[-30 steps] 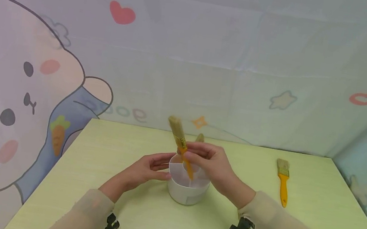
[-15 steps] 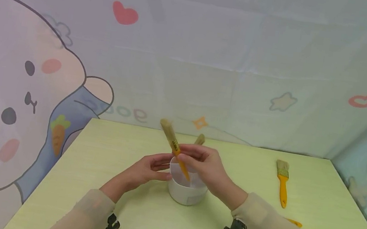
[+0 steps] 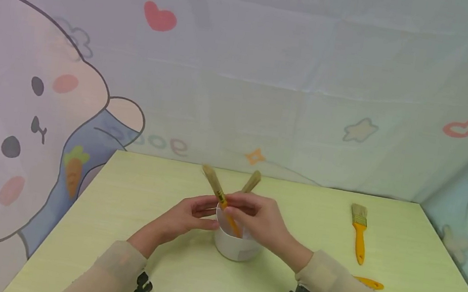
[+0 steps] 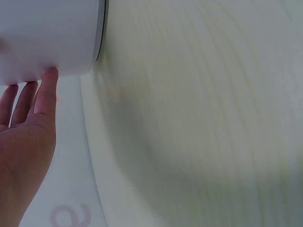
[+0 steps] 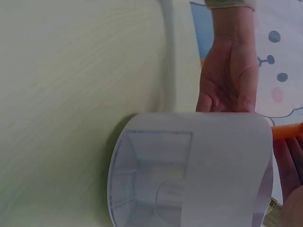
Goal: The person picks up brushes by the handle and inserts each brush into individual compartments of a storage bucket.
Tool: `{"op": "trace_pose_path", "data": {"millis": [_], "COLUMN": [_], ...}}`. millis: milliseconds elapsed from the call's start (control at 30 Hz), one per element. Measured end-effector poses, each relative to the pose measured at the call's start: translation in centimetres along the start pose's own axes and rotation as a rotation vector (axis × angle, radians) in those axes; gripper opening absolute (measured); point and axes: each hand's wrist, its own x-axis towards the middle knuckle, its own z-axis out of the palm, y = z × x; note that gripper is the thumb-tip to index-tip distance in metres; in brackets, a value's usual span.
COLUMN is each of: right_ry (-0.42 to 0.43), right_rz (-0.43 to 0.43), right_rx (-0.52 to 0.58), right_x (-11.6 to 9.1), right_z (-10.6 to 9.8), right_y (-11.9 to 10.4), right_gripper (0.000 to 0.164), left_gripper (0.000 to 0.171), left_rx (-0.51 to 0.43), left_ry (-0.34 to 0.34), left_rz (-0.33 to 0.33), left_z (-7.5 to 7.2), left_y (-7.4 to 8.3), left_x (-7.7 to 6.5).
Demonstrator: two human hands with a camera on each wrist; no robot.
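A round white container [image 3: 231,246] with a partition inside stands on the table; a clear panel shows in its wall in the right wrist view. My left hand [image 3: 182,219] holds its left side, thumb in front and fingers behind, fingertips against the wall [image 4: 52,33]. My right hand [image 3: 261,220] pinches a paintbrush [image 3: 215,183] where handle meets ferrule. Bristles up and leaning left, this brush has its orange handle down inside the container. Behind the right hand, a second paintbrush [image 3: 252,181] leans right with its bristles up; its lower part is hidden.
On the right of the pale table [image 3: 299,290] lies another paintbrush [image 3: 359,233], bristles pointing away. An orange brush handle [image 3: 371,283] sticks out beyond the right sleeve, which covers the rest. A printed cloth backdrop [image 3: 271,71] hangs behind the table.
The right hand has lowered the paintbrush, its handle now deeper in the container and its bristles farther left. The orange handle by the right sleeve has come into sight. The left hand stays put.
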Motion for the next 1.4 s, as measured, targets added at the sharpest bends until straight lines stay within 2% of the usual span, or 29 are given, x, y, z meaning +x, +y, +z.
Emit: {"op": "trace_pose_path", "data": {"millis": [200, 367, 667, 1000, 1233, 1400], "right_ry": [-0.029, -0.065, -0.159, -0.222, -0.189, -0.179], "right_rz": [-0.132, -0.207, -0.234, -0.36, -0.492, -0.531], "right_rx": [-0.132, -0.23, -0.368, -0.521, -0.69, -0.728], "right_x": [0.3, 0.8, 1.2, 1.2, 1.5, 1.6], "right_z": [0.2, 0.2, -0.1, 0.0, 0.2, 0.2], "right_y": [0.4, 0.5, 0.1, -0.1, -0.3, -0.2], "right_gripper": [0.031, 0.031, 0.039, 0.044, 0.008, 0.011], "left_gripper": [0.069, 0.069, 0.07, 0.067, 0.071, 0.071], "left_rx": [0.004, -0.001, -0.002, -0.02, -0.028, -0.021], "left_ry": [0.005, 0.015, 0.011, 0.018, 0.014, 0.012], "left_rz": [0.011, 0.0, -0.014, -0.021, -0.002, -0.005], "left_z": [-0.1, -0.1, 0.0, 0.2, 0.3, 0.3], "left_y": [0.0, -0.2, -0.2, -0.2, -0.2, -0.3], "left_x": [-0.3, -0.4, -0.3, -0.2, -0.1, -0.2]}}
